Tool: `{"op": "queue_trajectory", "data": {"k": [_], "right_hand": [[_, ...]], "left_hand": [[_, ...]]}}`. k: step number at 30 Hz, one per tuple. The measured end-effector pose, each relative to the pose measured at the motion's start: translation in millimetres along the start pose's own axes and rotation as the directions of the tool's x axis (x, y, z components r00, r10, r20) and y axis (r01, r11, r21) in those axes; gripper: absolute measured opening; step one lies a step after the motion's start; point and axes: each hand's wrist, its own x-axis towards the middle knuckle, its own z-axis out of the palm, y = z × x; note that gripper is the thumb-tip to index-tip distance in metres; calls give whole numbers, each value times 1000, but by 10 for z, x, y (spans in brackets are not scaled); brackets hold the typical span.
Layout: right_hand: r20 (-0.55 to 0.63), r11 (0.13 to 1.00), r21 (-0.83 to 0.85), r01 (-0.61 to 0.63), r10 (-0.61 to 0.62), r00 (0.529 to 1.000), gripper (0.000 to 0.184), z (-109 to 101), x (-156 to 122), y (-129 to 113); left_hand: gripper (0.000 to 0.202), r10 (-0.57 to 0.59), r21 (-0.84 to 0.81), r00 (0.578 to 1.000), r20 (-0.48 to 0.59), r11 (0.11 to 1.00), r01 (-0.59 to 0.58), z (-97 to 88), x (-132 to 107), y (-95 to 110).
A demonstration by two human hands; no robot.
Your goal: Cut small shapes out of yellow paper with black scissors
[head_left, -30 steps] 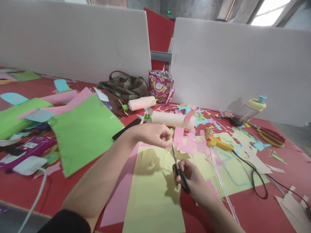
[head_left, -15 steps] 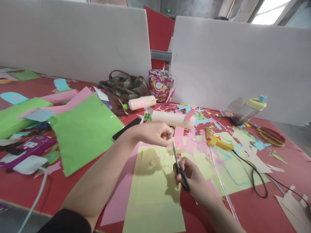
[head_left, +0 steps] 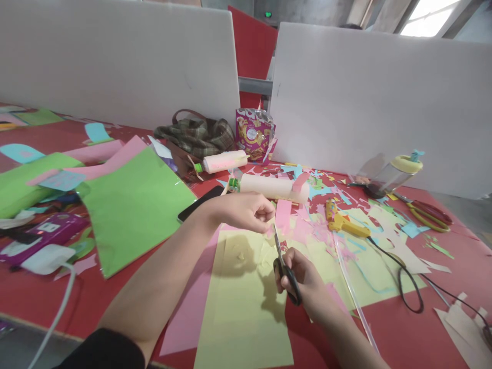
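My right hand [head_left: 302, 277] grips a pair of black-handled scissors [head_left: 287, 281], blades pointing up and away toward my other hand. The blades look nearly closed. My left hand [head_left: 255, 212] is closed in a pinch just beyond the blade tips; whatever lies between its fingers is too small to make out. Under both hands lies a pale yellow sheet of paper [head_left: 246, 307], partly over a pink sheet [head_left: 188, 312]. Just past my left hand, a paper-wrapped bottle [head_left: 265, 187] with a green cap lies on its side, with a pink strip [head_left: 283, 215] near it.
A yellow glue gun [head_left: 348, 225] with a black cord lies right among paper scraps. Red-handled scissors [head_left: 428, 212] and a clear jar [head_left: 394, 171] stand farther right. Left are a green sheet [head_left: 134, 215], a dark phone [head_left: 200, 204] and a purple device [head_left: 49, 236]. White panels [head_left: 369, 102] rise behind.
Almost nothing differs. Both hands and the scissors keep nearly the same place, with only a slight shift of the camera view.
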Motion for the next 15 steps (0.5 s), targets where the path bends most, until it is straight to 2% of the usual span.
{"op": "queue_trajectory", "data": {"k": [9,15], "right_hand": [[24,1000,-10,20,-19,1000,33,-26,-18,-1],[4,999,-36,7,-6,1000,31,-17,-16,-16]], "left_hand": [[12,37,-68,999,34,997,-35,23,5,-8],[13,20,-42,999,33,999,-18,24,4,-15]]}}
